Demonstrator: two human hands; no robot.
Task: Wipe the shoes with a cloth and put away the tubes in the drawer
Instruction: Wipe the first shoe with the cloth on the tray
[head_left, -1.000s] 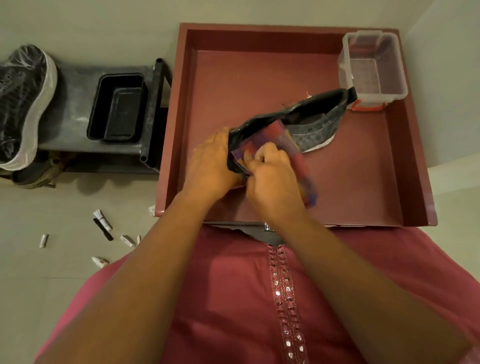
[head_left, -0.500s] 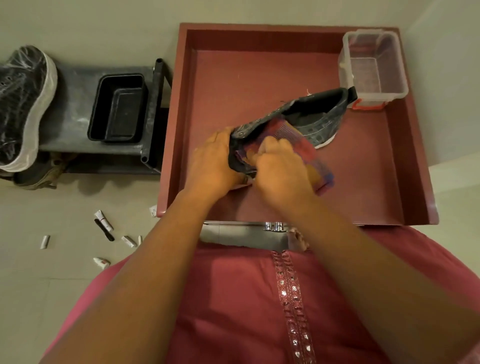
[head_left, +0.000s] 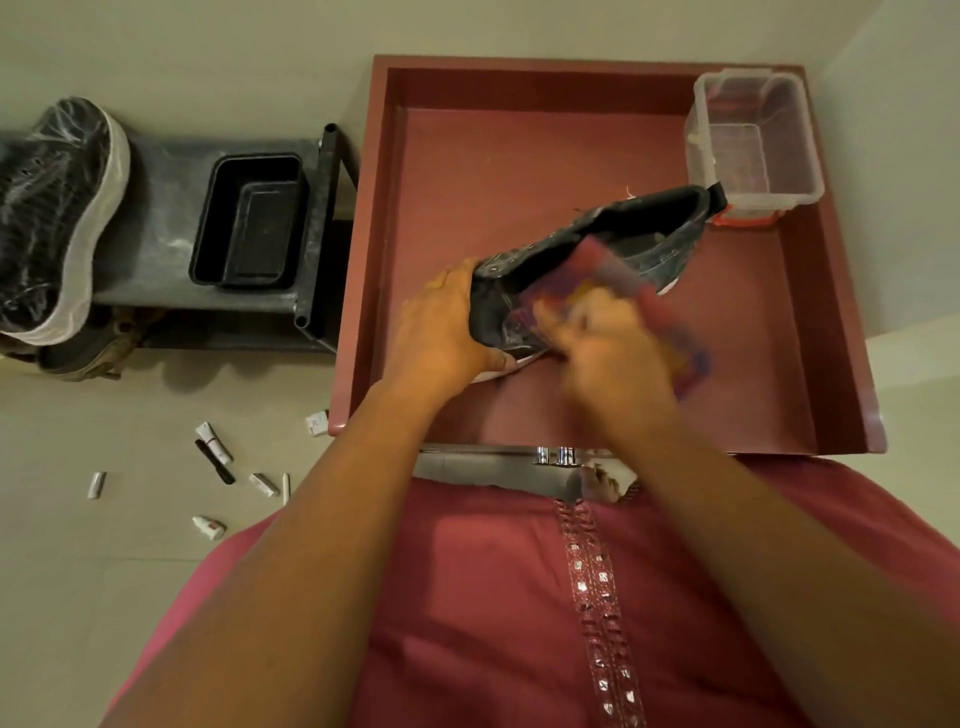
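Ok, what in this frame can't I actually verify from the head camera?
- Right hand and multicoloured cloth: motion-blurred, so the grip on the cloth is unclear.
- Dark grey sneaker: toe end hidden behind both hands; left hand covers it.
- Small white tubes on the floor: too small to read labels.
- Second sneaker in clear plastic wrap: cut off by the left edge.

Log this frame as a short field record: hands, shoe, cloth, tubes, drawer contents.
left hand: grips toe end of dark shoe
right hand: rubs multicoloured cloth on the shoe's side; blurred
shoe position: over the open red drawer
tubes: scattered on floor left of drawer
drawer contents: clear plastic box, far right corner
second shoe: on dark rack, left
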